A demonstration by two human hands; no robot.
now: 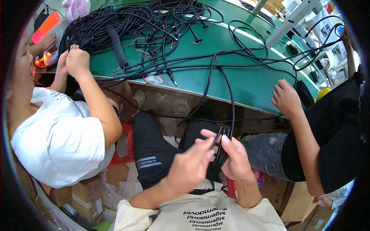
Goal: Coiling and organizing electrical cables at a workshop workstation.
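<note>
My right hand [235, 158] is closed on a small coil of black ribbed cable [221, 158] in front of my lap, thumb on top. My left hand [190, 165], slightly blurred, is at the left side of that coil, its fingers closed around part of the cable. Two ribbed lengths of cable [230, 92] run from near my hands up over the front edge of the green table [177, 73].
Tangled black cables [108, 27] with red leads cover the table. Co-workers sit left [61, 134] and right [327, 146]. A metal post [285, 29], pink fan [79, 9], red stool [125, 150] and cardboard boxes [86, 196] surround me.
</note>
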